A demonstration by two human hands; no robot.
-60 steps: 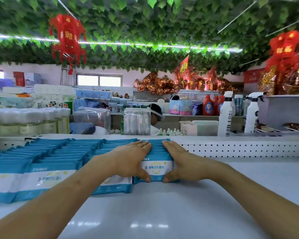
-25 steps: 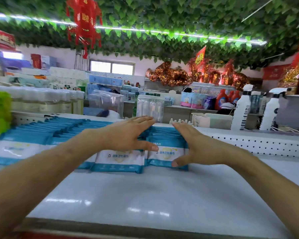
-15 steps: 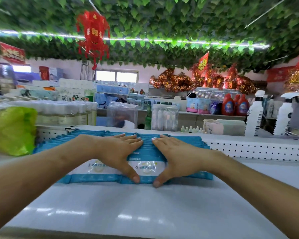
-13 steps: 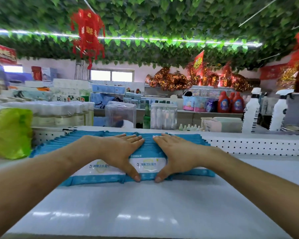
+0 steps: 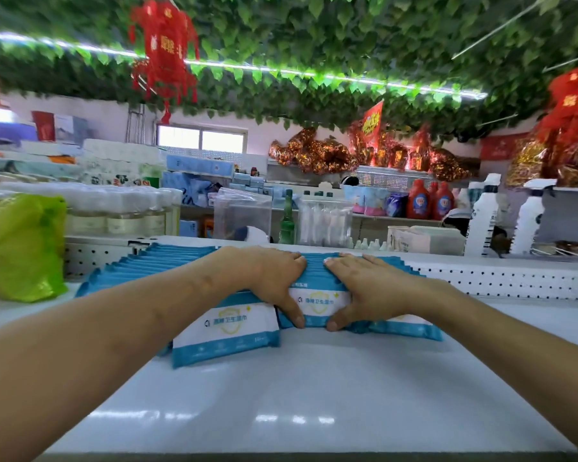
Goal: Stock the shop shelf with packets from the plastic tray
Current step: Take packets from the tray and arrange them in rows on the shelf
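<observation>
Rows of blue-and-white packets (image 5: 167, 261) lie overlapped on the white shelf (image 5: 314, 401). My left hand (image 5: 267, 278) and my right hand (image 5: 371, 288) rest flat on top of the middle row. Their fingers point at the back wall, and both thumbs press down on the front of the frontmost packet (image 5: 321, 305) between them. Another packet (image 5: 227, 331) lies further forward to the left, tilted and partly under my left wrist. One more packet (image 5: 404, 326) shows under my right hand. The plastic tray is out of view.
A perforated white back wall (image 5: 501, 278) closes the shelf behind the packets. A green plastic bag (image 5: 20, 248) sits at the left end. Behind the wall stand clear plastic boxes (image 5: 244, 211) and white spray bottles (image 5: 481, 218). Bare shelf lies in front and to the right.
Both hands stay pressed on the middle row. The front packet on the left now sits further forward and tilted, out of line with the others. The view has moved in closer.
</observation>
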